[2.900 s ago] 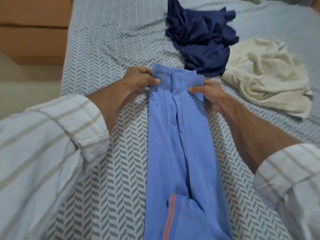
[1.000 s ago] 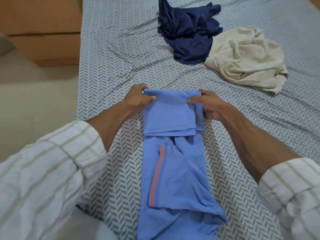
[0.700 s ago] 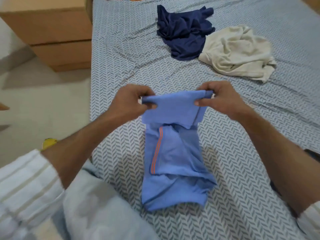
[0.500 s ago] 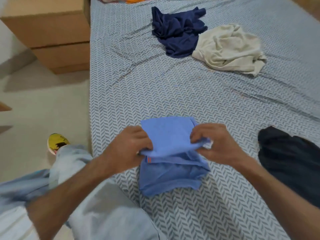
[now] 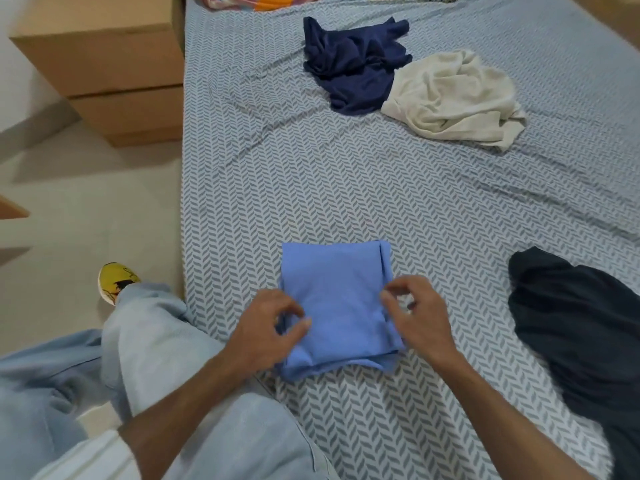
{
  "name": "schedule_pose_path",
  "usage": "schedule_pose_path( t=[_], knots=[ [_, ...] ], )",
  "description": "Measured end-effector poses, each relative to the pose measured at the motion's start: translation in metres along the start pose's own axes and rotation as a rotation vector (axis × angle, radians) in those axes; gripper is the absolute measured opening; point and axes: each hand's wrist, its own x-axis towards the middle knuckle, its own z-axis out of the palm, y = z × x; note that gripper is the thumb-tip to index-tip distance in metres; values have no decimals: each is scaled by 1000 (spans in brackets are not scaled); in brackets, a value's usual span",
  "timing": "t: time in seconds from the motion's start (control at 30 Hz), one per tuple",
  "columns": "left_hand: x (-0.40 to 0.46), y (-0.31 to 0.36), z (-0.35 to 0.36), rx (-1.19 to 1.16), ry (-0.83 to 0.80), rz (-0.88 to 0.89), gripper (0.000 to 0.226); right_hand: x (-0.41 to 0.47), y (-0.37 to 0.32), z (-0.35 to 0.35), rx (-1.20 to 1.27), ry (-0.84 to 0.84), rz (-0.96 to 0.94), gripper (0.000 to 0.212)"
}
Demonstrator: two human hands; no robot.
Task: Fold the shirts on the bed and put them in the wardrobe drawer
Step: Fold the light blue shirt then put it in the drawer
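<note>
With both hands loosely curled, left hand [image 5: 268,327] and right hand [image 5: 417,315] holding nothing, flatten blue shirt [image 5: 337,299] edges at 9 and 3 o'clock.

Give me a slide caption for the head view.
Both hands at the folded blue shirt on the bed.

Soft, even light (edges slightly blurred).

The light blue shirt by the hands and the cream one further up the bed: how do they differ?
The light blue shirt is folded into a flat, neat rectangle; the cream shirt lies crumpled in a loose heap. The blue one sits between both hands, near the bed's edge; the cream one lies far off, against a navy shirt. Both rest on the patterned sheet.
</note>
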Motion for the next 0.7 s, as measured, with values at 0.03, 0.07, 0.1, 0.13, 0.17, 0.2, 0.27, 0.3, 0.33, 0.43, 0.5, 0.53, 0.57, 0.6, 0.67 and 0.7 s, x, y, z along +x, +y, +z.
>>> schedule_pose_path(
  t=[0.03, 0.07, 0.1, 0.13, 0.17, 0.2, 0.27, 0.3, 0.33, 0.43, 0.5, 0.53, 0.57, 0.6, 0.67, 0.7],
  knots=[
    [8, 6, -1, -81, 107, -157, 12, 13, -6, 0, 12, 46, 160, 12],
    [20, 12, -2, -160, 170, -317, 14, 26, -9, 1, 31, 52, 294, 16],
    [34, 11, -2, -244, 195, -466, 19, 43, -11, 1, 66, 40, 396, 21],
    [49, 9, -4, -335, 192, -594, 30, 60, -13, 1, 103, 20, 463, 28],
    [63, 6, -7, -432, 185, -702, 41, 76, -15, 1, 143, -4, 508, 35],
    [76, 3, -9, -503, 175, -789, 46, 91, -17, 1, 184, -42, 546, 41],
    [96, 1, -12, -554, 158, -907, 43, 114, -21, 3, 253, -123, 632, 43],
    [102, 1, -12, -562, 144, -938, 38, 123, -22, 3, 248, -157, 680, 39],
    [107, 1, -10, -560, 148, -950, 29, 131, -21, 3, 219, -184, 720, 34],
    [112, 1, -8, -531, 186, -958, 28, 142, -11, 1, 147, -229, 803, 24],
    [110, -7, -6, -499, 207, -968, 28, 139, 0, 1, 136, -209, 857, 23],
    [108, -10, -5, -490, 214, -969, 29, 135, 4, 2, 133, -202, 869, 25],
    [107, -11, -5, -480, 217, -952, 33, 131, 7, 3, 131, -193, 858, 27],
    [106, -10, -4, -473, 208, -931, 38, 126, 8, 4, 141, -180, 836, 29],
    [104, -8, -5, -490, 188, -902, 46, 116, 6, 6, 218, -160, 785, 34],
    [102, -7, -7, -496, 172, -894, 48, 110, 5, 5, 273, -171, 760, 38]
  ],
)
